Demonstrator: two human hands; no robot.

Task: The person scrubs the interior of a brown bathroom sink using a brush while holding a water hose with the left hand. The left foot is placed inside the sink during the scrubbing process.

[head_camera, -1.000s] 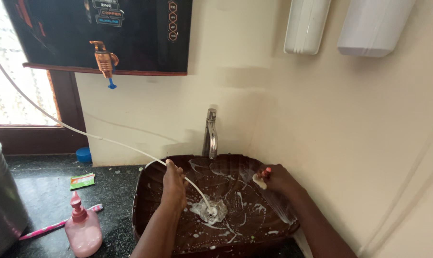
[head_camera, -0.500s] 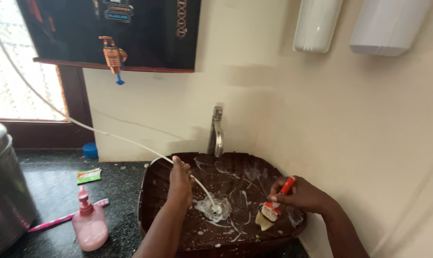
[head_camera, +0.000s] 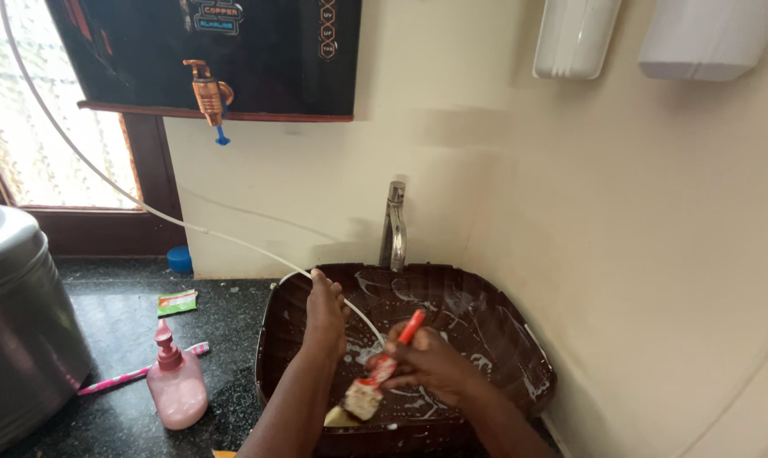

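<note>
1. The dark brown sink (head_camera: pixel 520 339) sits in the corner, its back and right rims just beside the cream walls (head_camera: pixel 638 237). The chrome tap (head_camera: pixel 393 227) stands at the back rim. The only open room is to the left, over the black counter (head_camera: pixel 113 322).
2. On that counter a pink pump bottle (head_camera: pixel 177 386) stands near the sink's left rim. A pink toothbrush (head_camera: pixel 138 371) lies behind the bottle, a green sachet (head_camera: pixel 176 302) further back, and a steel container (head_camera: pixel 19 322) at the far left.
3. The left hand (head_camera: pixel 326 315) is inside the sink near its left rim, fingers curled together on the thin white hose (head_camera: pixel 231 244), which runs from the upper left over the rim and down into the basin.
4. The right hand (head_camera: pixel 431 363) is over the middle of the basin, fingers wrapped tight round the red-handled brush (head_camera: pixel 384 369). The brush tilts, handle up to the right; its soapy pale head points down to the left, close by the left forearm near the front rim.
5. Half a second ago the right hand held the brush at the sink's right side; it has since crossed to the centre, hiding the foamy drain. The left hand stays on the hose.
</note>
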